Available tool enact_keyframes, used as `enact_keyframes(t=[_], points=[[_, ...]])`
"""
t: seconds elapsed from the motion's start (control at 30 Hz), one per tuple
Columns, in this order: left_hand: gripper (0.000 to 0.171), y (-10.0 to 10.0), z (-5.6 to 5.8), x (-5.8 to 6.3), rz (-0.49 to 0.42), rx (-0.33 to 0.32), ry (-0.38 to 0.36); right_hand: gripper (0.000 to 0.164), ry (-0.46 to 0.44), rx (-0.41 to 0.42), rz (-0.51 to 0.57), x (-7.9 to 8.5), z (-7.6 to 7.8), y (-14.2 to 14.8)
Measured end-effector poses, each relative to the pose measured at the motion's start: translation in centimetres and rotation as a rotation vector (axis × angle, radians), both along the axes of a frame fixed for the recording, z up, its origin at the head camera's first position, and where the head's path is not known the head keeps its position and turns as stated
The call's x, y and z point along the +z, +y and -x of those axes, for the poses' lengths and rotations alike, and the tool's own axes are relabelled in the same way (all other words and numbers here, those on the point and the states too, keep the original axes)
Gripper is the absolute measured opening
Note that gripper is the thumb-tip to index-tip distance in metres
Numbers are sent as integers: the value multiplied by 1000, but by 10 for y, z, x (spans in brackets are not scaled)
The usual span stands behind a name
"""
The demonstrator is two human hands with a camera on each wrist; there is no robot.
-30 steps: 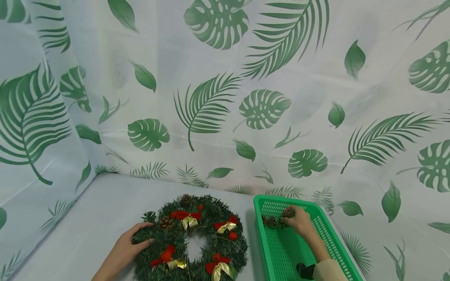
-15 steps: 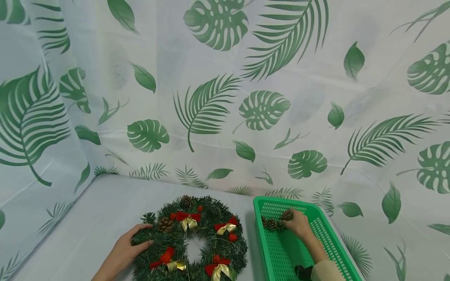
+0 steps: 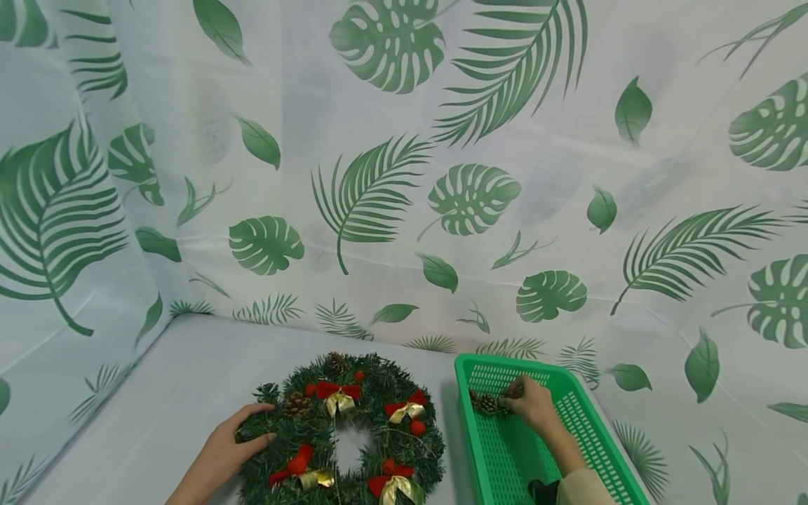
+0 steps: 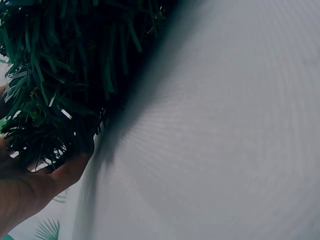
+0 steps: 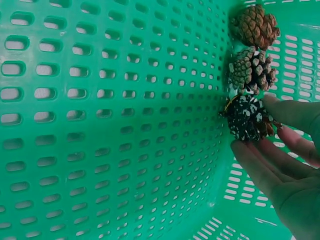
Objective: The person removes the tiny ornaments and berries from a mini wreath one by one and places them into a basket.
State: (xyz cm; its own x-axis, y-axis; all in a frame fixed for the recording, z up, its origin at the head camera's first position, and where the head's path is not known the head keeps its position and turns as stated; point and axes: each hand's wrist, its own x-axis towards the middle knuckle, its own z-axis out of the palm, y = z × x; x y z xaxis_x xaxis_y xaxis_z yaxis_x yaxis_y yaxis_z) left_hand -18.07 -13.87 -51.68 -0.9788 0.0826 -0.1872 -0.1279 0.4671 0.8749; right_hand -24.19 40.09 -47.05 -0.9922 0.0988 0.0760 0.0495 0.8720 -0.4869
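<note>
Pinecone (image 5: 244, 117) pinched in right grip (image 3: 536, 407) beside two other pinecones (image 5: 245, 70) in green basket (image 3: 472, 438); wreath (image 3: 423, 445) apparently clasped in left grip (image 3: 227, 440).

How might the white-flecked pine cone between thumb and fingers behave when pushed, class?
The white-flecked pine cone is probably stiff, given its woody scales. Its rounded body may roll; rough scale edges should limit slipping.
</note>
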Motion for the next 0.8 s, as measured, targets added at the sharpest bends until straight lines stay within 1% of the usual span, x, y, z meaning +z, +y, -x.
enact_keyframes(t=[0.17,0.3,0.53,0.8], points=[[63,0,-1,1,-23,5,-16,30,12,10,19,1,0,-1],[63,-1,-2,1,-39,5,-23,33,17,17,12,3,-1,-2],[62,-2,-3,1,-28,5,-2,33,17,1,-4,6,-2,-4],[64,0,-1,1,-22,-5,-9,32,36,10,-20,10,-7,-2]])
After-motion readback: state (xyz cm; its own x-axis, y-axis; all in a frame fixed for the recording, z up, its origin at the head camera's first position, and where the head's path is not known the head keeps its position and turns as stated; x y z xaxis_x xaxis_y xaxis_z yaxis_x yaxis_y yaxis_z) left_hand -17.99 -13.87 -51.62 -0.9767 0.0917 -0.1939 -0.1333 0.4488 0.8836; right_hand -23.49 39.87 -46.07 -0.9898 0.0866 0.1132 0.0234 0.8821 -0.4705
